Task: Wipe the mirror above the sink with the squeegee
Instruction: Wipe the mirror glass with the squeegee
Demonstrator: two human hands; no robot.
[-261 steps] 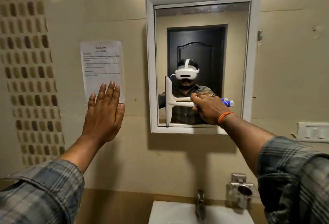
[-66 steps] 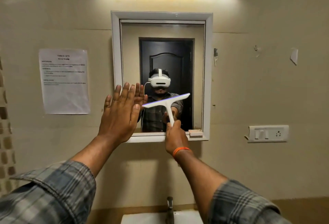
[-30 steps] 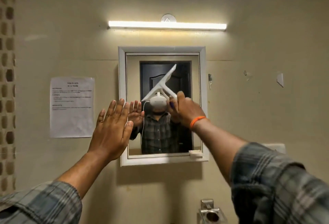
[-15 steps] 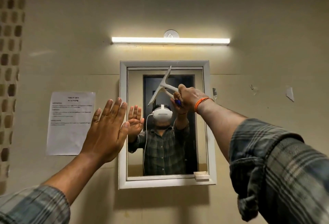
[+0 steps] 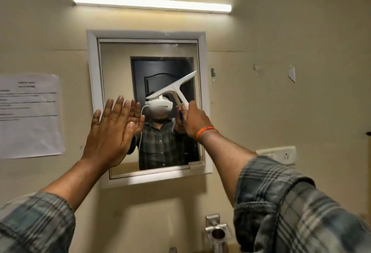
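Right hand [image 5: 193, 121] clenched around white squeegee [image 5: 173, 90] handle, blade slanted across framed mirror [image 5: 148, 67], upper right; left hand [image 5: 112, 130] flat, fingers spread, raised before lower-left frame, contact unclear.

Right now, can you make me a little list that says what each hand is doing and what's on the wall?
right hand: gripping the handle of the white squeegee
squeegee blade: tilted, right end higher, over the mirror
left hand: open and flat, fingers up, holding nothing
mirror frame: white
above mirror: lit tube light
left of mirror: printed paper sheet
right of mirror: white switch plate
below: metal holder
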